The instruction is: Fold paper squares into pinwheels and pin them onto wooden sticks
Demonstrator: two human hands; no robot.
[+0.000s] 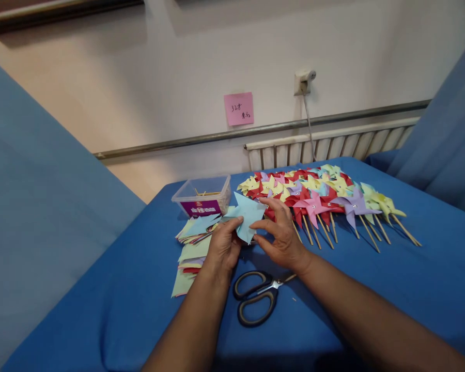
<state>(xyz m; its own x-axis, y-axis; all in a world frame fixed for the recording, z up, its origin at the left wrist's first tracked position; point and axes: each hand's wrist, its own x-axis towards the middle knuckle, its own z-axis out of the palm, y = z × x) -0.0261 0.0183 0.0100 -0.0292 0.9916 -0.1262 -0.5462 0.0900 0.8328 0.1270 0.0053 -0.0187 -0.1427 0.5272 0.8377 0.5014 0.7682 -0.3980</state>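
Container: one clear plastic box (pixel 227 191), open at the top, stands on the blue-covered table (pixel 139 310), beyond the left grip (pixel 225 248) and a little to its left. Its near wall carries a purple label (pixel 201 208) with white characters. Contents: a few thin sticks (pixel 207 194) lying across the inside; what else is in it cannot be made out through the cloudy side.

Workpiece: a light blue paper piece (pixel 247 214) with pointed corners, held raised above the table. The left grip is closed on its left side, thumb laid on the upper face. The right grip (pixel 281 235) is at its right edge, fingers curved and tips touching the paper; whether it pinches cannot be determined.

Surroundings: loose paper stacks (pixel 189 253) in green, yellow, blue and other colours lie to the left of the left grip, just in front of the box. Scissors (pixel 258 297) with dark handles lie on the near side of both grips, blades pointing beneath the right forearm. Many finished pinwheels (pixel 313 199), red, yellow, pink, purple, blue and green, are massed beyond and to the right of the right grip, their stems (pixel 325 235) directed toward the near side.
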